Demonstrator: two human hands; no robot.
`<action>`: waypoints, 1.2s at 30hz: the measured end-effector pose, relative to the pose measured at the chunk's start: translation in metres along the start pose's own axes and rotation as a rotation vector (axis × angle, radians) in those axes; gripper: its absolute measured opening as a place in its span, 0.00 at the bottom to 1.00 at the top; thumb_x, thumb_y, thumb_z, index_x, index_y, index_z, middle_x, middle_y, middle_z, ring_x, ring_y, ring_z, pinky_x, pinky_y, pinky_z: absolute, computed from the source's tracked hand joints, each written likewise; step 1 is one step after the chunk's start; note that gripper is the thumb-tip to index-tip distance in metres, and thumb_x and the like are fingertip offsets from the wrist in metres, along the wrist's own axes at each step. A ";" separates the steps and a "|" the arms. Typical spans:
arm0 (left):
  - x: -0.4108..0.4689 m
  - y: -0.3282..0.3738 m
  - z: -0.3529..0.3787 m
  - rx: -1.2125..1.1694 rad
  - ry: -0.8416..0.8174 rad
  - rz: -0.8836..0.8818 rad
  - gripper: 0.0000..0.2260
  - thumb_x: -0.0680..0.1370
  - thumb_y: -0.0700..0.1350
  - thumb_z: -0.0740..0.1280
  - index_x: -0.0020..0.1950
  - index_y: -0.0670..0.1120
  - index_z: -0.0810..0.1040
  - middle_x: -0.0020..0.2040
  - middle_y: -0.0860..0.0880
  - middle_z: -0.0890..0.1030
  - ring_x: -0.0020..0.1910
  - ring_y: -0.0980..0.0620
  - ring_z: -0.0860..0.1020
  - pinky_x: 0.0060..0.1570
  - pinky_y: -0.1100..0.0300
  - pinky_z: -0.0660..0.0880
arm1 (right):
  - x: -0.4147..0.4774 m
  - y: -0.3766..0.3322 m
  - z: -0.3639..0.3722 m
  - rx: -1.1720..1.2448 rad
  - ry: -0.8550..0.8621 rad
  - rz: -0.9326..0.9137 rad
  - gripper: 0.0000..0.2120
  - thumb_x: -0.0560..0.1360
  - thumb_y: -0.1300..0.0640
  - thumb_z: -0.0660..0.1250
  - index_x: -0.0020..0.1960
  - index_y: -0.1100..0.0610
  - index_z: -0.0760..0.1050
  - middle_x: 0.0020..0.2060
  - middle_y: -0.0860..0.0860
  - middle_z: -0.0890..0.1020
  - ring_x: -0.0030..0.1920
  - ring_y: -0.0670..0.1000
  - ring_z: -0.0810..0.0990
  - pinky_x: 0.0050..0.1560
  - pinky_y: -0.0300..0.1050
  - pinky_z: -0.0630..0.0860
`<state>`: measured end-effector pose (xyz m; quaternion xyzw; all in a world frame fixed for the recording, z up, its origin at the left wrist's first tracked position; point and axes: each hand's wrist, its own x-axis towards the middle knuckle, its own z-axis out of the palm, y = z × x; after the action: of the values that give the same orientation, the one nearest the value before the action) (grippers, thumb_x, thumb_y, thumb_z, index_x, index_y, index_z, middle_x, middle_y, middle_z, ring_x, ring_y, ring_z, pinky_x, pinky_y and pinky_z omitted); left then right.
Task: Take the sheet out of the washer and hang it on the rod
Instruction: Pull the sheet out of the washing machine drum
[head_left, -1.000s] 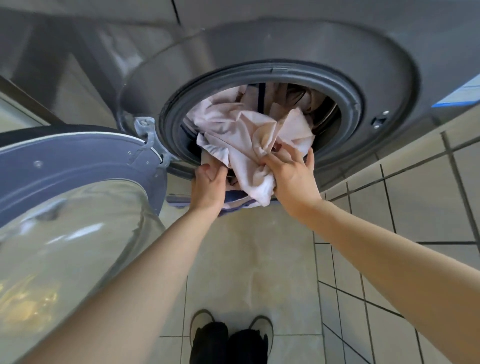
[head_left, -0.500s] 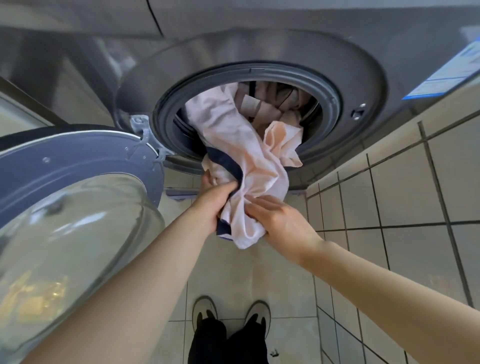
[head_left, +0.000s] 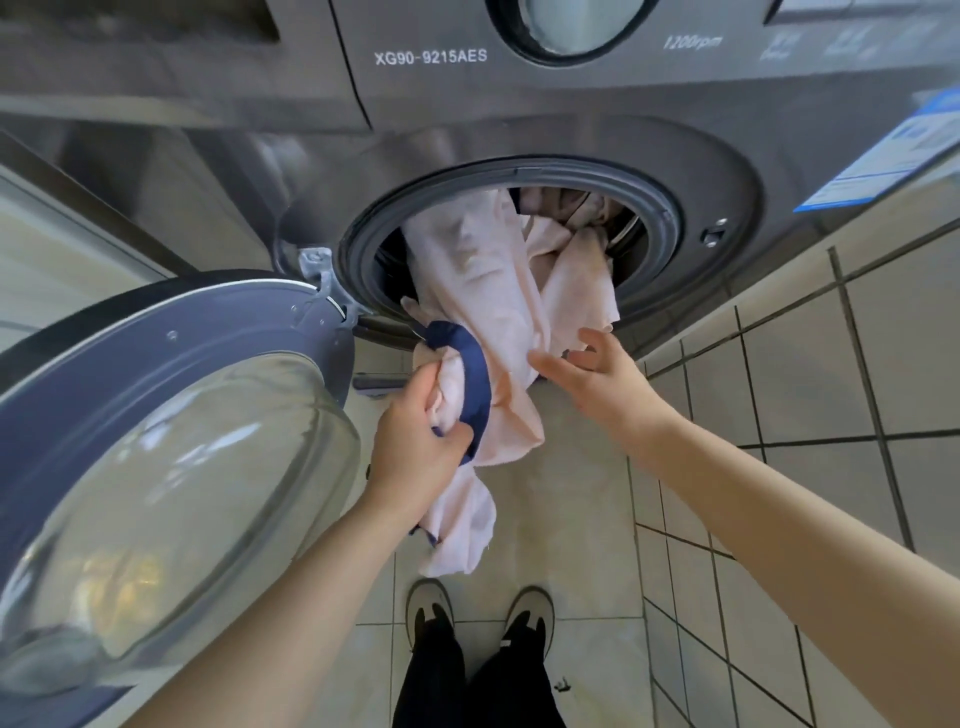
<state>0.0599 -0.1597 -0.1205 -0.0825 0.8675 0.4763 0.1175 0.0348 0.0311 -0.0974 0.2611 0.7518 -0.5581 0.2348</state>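
The left hand (head_left: 415, 447) grips a bunch of the pink sheet (head_left: 483, 280), which trails from the washer (head_left: 727, 171) drum. The right hand (head_left: 597, 379) hovers beside it, fingers spread, holding nothing.

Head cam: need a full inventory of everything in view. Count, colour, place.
washer: 1, dark grey, top and centre
washer door: 1, grey rim with clear glass bowl, swung open at left
sheet: 1, pale pink with navy band, hanging out of the drum toward the floor
fabric in drum: count unclear, beige-pink, behind the sheet
dial: 1, grey, top centre of washer
label: 1, blue and white, washer front, right
floor: beige tiles, below the washer
small tiles: pale with dark grout, right of washer
shoes: 2, grey-white, bottom centre
left grip: holds the sheet at the navy band
right grip: open, at the sheet's right edge
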 end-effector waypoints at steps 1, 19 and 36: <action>-0.005 0.002 -0.001 0.074 0.007 0.065 0.20 0.68 0.32 0.67 0.57 0.48 0.75 0.42 0.57 0.75 0.43 0.54 0.72 0.37 0.74 0.66 | 0.004 -0.005 0.008 0.095 -0.031 0.065 0.43 0.70 0.40 0.73 0.76 0.54 0.56 0.66 0.48 0.71 0.63 0.51 0.73 0.62 0.52 0.73; -0.038 -0.004 -0.008 -0.017 -0.218 0.245 0.12 0.77 0.57 0.61 0.56 0.54 0.67 0.50 0.56 0.77 0.46 0.54 0.79 0.45 0.50 0.77 | -0.006 -0.024 0.034 -0.096 0.076 -0.154 0.12 0.71 0.61 0.70 0.53 0.55 0.75 0.43 0.52 0.82 0.46 0.53 0.82 0.47 0.50 0.81; 0.024 -0.033 0.044 -0.630 -0.354 -1.014 0.37 0.58 0.58 0.73 0.64 0.43 0.75 0.57 0.40 0.81 0.53 0.41 0.81 0.57 0.44 0.77 | -0.028 -0.027 0.010 0.030 0.099 -0.232 0.16 0.72 0.62 0.70 0.57 0.51 0.72 0.47 0.48 0.82 0.47 0.46 0.81 0.45 0.42 0.80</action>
<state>0.0512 -0.1405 -0.1765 -0.4345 0.5055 0.6008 0.4413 0.0387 0.0117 -0.0628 0.2030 0.7791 -0.5793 0.1272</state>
